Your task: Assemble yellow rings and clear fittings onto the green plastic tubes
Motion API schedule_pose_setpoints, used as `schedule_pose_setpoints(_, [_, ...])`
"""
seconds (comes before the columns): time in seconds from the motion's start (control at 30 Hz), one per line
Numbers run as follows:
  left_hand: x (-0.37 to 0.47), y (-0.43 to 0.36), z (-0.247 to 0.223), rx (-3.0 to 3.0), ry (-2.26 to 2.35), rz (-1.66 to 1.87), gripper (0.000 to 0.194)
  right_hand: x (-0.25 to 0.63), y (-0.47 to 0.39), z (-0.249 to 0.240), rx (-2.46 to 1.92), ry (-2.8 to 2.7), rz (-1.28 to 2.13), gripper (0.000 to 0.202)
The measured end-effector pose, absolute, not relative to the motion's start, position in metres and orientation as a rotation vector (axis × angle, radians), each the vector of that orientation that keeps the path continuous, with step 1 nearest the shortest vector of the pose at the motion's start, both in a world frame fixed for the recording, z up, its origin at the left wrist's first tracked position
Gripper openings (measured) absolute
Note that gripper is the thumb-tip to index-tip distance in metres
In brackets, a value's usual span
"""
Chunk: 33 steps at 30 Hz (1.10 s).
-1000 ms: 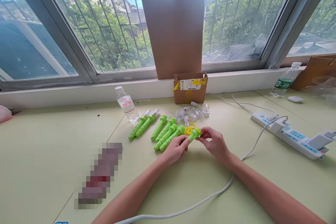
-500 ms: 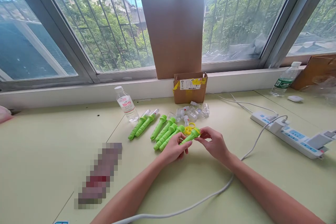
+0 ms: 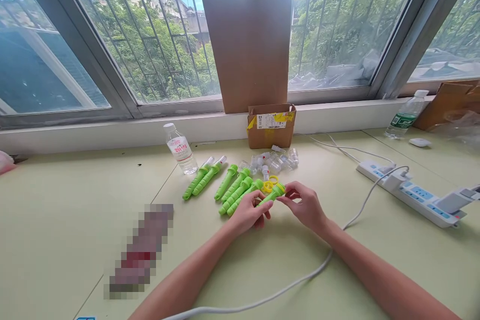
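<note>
Holding green stake (image 3: pixel 268 198) over counter (image 3: pixel 337 185), beside loose stakes (image 3: pixel 236 194), in closed grip of left hand (image 3: pixel 250 212). At top-end yellow ring (image 3: pixel 280 187) with right hand (image 3: pixel 305 202), can't tell if pinching. Likely light, stiff, slightly slick; take mid-shaft.

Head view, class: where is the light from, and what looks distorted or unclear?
Head view: daylight through the windows; head view: slanting window frames, suggesting lens distortion; head view: a pixelated patch obscuring part of the table; head view: little blur on the green tube in the left hand.
</note>
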<state>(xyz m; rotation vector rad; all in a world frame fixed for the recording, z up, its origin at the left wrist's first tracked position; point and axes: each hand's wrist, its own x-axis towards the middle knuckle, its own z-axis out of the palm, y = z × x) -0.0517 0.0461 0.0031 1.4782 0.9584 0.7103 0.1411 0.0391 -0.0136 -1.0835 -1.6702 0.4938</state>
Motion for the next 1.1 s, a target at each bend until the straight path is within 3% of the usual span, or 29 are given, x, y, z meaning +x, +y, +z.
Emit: schedule_pose_setpoints(1.1, [-0.0575,0.0519,0.0087,1.295,0.812,0.621,0.042,0.1391,0.0391,-0.0091,-1.028,-1.662,0.589,0.021])
